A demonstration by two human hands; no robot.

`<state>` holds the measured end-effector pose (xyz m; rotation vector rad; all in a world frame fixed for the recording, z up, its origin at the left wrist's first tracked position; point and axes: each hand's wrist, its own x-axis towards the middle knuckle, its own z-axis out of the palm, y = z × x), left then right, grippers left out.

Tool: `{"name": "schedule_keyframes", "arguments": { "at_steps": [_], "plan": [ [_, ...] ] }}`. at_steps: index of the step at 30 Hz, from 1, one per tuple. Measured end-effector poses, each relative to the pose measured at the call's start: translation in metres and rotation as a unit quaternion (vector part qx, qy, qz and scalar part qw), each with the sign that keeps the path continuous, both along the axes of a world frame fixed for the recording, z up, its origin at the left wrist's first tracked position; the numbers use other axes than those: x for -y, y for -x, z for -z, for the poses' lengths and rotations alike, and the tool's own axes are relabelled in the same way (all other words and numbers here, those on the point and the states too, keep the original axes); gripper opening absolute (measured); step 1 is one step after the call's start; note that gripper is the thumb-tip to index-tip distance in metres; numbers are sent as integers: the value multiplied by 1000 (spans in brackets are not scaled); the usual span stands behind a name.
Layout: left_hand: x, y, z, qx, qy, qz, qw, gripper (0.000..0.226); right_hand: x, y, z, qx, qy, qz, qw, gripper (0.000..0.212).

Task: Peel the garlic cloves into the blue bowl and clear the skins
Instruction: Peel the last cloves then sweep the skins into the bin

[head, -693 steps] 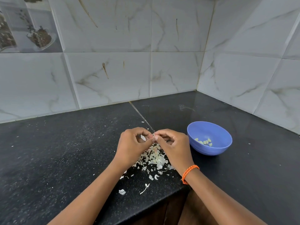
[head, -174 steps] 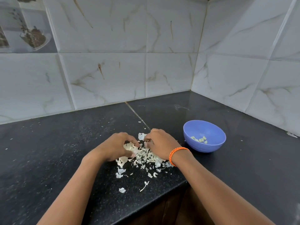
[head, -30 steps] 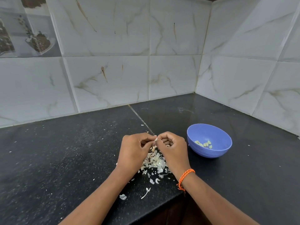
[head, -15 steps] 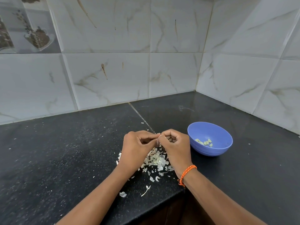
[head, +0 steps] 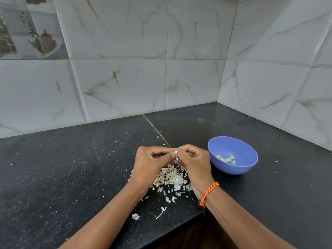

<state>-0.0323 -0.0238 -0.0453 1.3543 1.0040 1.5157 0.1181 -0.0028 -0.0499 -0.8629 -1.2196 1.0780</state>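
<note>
Far left, upper wall: a printed tile (head: 27,27) showing jars or spoons of dried spice, blurred. Rest of the wall (head: 125,78) is pale marble-look tile with brown streaks, turning a corner at right.

Black speckled table (head: 62,168) runs along both walls, a seam line crossing it toward the hands. Fine white flecks dusted over its left half.

Left hand (head: 150,164) raised just above the table, fingers curled inward, thumb and fingertips pinching a small pale garlic clove (head: 175,152). Right hand (head: 195,162) meets it at the same spot, fingers also curled, tips closed on the same clove. Only a sliver of the clove shows between the fingertips; how much skin remains on it cannot be told. Orange braided band (head: 209,194) on the right wrist.

Directly beneath and between the two hands: a heap of papery skins (head: 172,177), whitish and tan, lying on the table. Loose scraps (head: 161,212) trail toward the near edge, among them a curled strip and a few single flakes.

Right of the hands, near but apart from them: blue bowl (head: 248,166), round, upright on the table. Inside, at the bottom, a small cluster of peeled cloves (head: 226,159), pale yellow-green, roughly half a dozen, touching one another. Most of the bowl's inner surface is bare.
</note>
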Motion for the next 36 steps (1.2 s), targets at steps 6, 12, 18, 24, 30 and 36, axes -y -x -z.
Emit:
{"name": "schedule_keyframes", "arguments": {
  "at_steps": [6, 12, 18, 24, 30, 36],
  "plan": [
    [1, 3, -4, 56, 50, 39, 996, 18, -3, 0, -3, -4, 19, -30, 999, 17],
    [1, 5, -6, 39, 57, 35, 997, 15, -2, 0, -4, 1, 29, -52, 998, 18],
    [2, 1, -3, -97, -25, -66, 993, 7, -2, -1, -1, 20, 15, -26, 999, 19],
    [1, 5, -7, -81, -15, -30, 996, 11, -3, -3, -1, 39, -2, -33, 999, 17],
    [0, 13, -13, -50, 17, 15, 998, 10, -5, -10, -3, 51, 15, -105, 993, 21],
    [1, 13, -14, -27, 56, 54, 997, 14, -4, -12, -5, 28, 22, -130, 991, 17]
  ]
}}
